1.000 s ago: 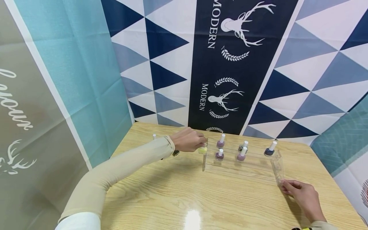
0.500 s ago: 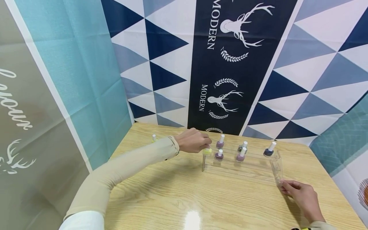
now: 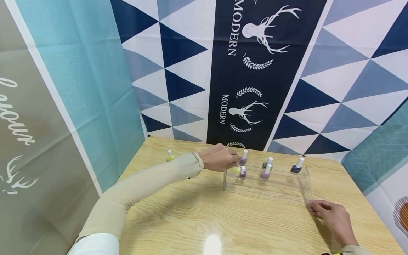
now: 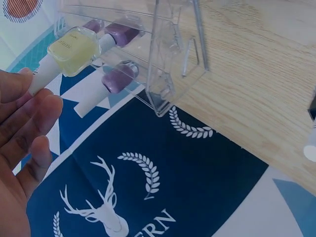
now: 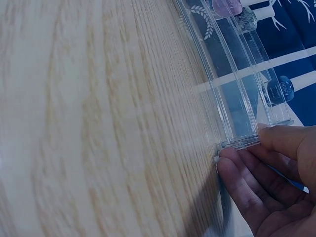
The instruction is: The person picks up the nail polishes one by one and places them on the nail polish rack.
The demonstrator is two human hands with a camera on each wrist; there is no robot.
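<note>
My left hand [image 3: 220, 158] pinches the white cap of a pale yellow nail polish bottle [image 4: 74, 52] over the left end of a clear acrylic rack [image 3: 305, 182]. In the left wrist view the bottle is tilted, its glass overlapping the tiers. On the rack stand a purple bottle [image 3: 243, 161], a dark purple bottle [image 3: 242, 174], a mauve bottle [image 3: 265, 174], a glittery grey bottle [image 3: 267, 164] and a dark blue bottle [image 3: 296, 168]. With thumb and fingertips, my right hand [image 3: 333, 217] grips the front corner of the rack's right end panel.
Another yellow nail polish bottle [image 3: 170, 157] stands on the wooden table [image 3: 178, 219] at the back left, behind my left sleeve. A white-capped dark bottle [image 4: 311, 148] shows at the left wrist view's edge. Patterned fabric [image 3: 185, 71] hangs along the table's back.
My left hand has moved right with the yellow nail polish bottle, from the rack's left end panel to beside the dark purple bottle. My right hand keeps its grip on the rack.
</note>
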